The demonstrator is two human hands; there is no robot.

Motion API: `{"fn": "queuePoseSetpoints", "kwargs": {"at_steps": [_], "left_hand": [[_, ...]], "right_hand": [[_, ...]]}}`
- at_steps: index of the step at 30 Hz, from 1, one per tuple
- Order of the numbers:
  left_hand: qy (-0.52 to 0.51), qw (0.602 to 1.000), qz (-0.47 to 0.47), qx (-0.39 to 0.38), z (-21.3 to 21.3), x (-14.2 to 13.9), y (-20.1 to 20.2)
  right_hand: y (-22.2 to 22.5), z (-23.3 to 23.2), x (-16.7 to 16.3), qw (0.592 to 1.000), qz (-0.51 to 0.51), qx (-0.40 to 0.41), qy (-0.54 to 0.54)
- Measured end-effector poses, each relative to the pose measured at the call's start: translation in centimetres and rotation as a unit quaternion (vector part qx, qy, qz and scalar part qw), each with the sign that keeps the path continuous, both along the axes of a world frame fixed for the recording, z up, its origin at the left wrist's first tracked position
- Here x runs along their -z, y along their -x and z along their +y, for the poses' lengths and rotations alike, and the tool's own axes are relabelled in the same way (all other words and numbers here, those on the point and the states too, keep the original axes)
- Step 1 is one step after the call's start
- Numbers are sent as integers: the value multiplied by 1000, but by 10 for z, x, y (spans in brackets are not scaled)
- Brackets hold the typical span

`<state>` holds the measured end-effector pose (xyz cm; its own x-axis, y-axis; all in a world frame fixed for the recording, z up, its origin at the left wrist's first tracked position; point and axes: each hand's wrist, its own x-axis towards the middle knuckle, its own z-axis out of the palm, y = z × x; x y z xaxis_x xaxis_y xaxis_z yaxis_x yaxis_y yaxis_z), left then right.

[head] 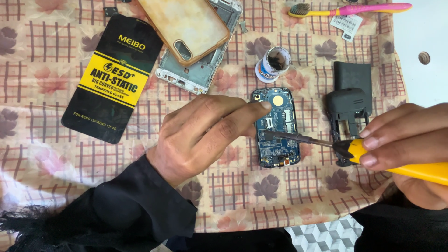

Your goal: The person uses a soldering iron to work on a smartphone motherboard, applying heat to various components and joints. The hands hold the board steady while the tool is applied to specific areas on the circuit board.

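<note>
Fingers of the right hand are gripping the yellow handle of a soldering iron, its dark tip lying across the blue circuit board on the cloth-covered worktop. The left hand is resting beside the board, its loosely curled fingers touching the board's upper left edge and gripping nothing. Just right, a black phone shell is lying; farther off are sitting a small flux pot, a silver phone frame under a translucent case, and a toothbrush
</note>
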<state>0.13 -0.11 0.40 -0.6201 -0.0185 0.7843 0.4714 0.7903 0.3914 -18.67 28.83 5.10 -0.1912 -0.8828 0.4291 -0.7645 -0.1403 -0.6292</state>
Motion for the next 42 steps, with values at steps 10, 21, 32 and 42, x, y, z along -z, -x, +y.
{"fn": "queuePoseSetpoints", "kwargs": {"at_steps": [10, 21, 32, 42], "left_hand": [[2, 1000, 0, 2, -1, -2, -1], [5, 1000, 11, 4, 0, 0, 1], [-7, 1000, -2, 2, 1, 0, -1], [3, 1000, 9, -6, 0, 3, 2]], "right_hand": [[-3, -5, -6, 999, 33, 6, -10], [5, -7, 3, 998, 63, -15, -9], [17, -15, 13, 977, 157, -66, 127], [7, -15, 12, 986, 109, -25, 120]]}}
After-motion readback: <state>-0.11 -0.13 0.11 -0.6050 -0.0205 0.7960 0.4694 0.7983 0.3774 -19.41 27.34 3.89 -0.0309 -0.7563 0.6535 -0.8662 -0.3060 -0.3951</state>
